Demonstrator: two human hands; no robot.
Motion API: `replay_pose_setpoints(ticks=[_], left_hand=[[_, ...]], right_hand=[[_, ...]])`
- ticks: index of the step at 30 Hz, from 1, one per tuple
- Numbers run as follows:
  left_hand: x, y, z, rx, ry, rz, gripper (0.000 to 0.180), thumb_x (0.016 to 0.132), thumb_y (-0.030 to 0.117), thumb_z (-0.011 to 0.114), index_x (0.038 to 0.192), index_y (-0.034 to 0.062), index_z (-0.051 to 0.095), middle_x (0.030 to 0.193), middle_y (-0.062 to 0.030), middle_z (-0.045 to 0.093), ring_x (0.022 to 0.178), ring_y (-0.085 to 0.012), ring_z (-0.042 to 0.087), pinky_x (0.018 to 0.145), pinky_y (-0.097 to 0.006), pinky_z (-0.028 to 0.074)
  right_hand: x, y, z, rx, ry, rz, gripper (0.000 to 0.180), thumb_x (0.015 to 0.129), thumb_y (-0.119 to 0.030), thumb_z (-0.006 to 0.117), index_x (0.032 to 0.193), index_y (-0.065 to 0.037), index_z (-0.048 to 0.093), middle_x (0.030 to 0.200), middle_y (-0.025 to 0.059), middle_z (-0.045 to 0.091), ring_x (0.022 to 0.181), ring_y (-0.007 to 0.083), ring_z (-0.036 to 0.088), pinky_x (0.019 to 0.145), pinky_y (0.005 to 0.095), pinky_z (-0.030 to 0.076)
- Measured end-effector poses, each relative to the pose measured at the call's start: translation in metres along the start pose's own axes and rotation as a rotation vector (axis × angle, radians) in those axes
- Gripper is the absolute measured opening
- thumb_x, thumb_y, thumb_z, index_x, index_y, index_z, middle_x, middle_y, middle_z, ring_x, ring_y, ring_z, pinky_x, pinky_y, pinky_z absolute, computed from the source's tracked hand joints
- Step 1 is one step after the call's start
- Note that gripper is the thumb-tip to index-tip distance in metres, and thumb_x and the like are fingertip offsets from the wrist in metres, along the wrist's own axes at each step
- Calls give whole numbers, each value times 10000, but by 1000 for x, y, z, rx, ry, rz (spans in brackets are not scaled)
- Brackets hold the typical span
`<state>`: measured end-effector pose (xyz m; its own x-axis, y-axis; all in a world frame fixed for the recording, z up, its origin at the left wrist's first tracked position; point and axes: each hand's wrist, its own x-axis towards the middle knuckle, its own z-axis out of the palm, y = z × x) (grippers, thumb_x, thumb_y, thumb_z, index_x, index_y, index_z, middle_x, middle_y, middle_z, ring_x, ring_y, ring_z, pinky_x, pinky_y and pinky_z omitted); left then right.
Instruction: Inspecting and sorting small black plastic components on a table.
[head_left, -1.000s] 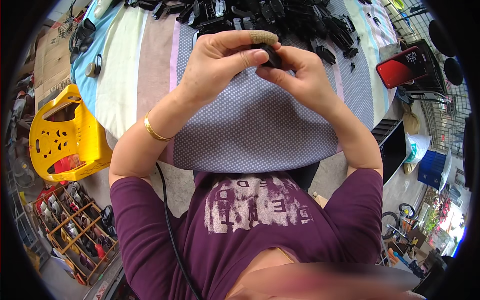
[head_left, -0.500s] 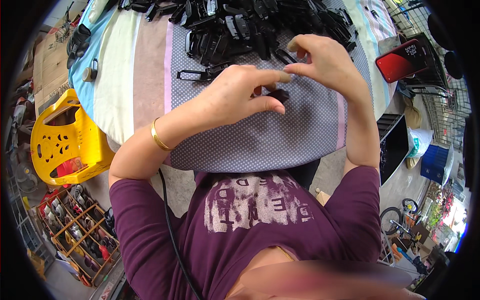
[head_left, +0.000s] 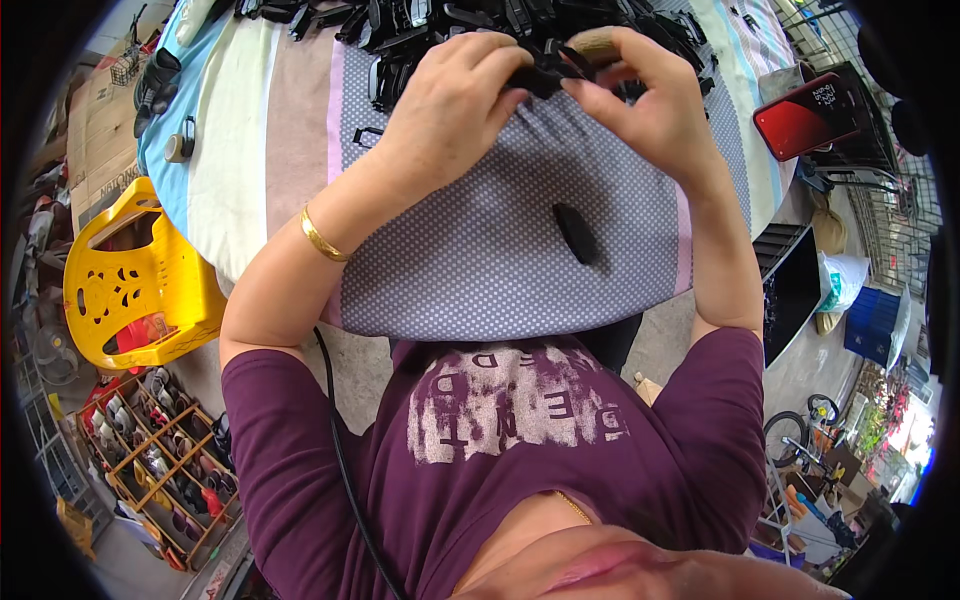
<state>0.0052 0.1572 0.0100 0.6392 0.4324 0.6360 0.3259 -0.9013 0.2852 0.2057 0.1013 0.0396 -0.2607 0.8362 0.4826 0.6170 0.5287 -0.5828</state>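
The worktop [head_left: 470, 270] is covered with a grey dotted cloth, with striped pale cloth to the left of the fingers. Beyond the fingertips, along the far edge, lies a heap of black plastic parts [head_left: 440, 25]. Far off to the left of the fingers, below the worktop's edge, stands a yellow plastic chair [head_left: 130, 280], and below that a wooden rack [head_left: 150, 470] of small items on the floor. To the right of the fingers a red phone [head_left: 805, 115] rests on a dark stand.

The left hand [head_left: 450, 110] and the right hand [head_left: 650, 110] meet above the cloth, fingertips facing each other. Between them sits a small black plastic piece [head_left: 545, 75], pinched from both sides: the left hand's fingers are curled over its left end, the right hand's thumb and forefinger are closed on its right end, the other right fingers spread loosely. A gold bangle [head_left: 322, 236] circles the left wrist.

Nearer the body than the fingers, a single black oval part [head_left: 577, 232] lies alone on the dotted cloth, well apart from both hands.
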Motion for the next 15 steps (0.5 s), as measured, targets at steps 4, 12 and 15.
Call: replay_pose_setpoints(ticks=[4,12,15], left_hand=[[-1,8,-12,-157,14,-108,313,760,-11,607,1070,-21,569,931,-104,561,810,-227,597,686,-291,501],[-10,0,-15,-1528,14,-650,359,844,30,590,1198,11,534,1020,-73,594,834,-114,567,724,-228,482],[-14,-3,-15,-1522,-25,-655,354,839,34,601,1187,4,543,1022,-73,599,860,-127,574,743,-241,491]], right_hand=[[0,-12,19,34,101,-187,268,758,1,660,1018,27,602,984,99,646,907,178,632,832,281,495],[-8,-11,32,477,98,155,307,812,-61,659,1092,11,558,980,82,641,896,139,624,812,255,502],[-8,-15,32,562,81,228,308,815,-59,657,1095,11,552,973,74,640,893,136,623,807,246,502]])
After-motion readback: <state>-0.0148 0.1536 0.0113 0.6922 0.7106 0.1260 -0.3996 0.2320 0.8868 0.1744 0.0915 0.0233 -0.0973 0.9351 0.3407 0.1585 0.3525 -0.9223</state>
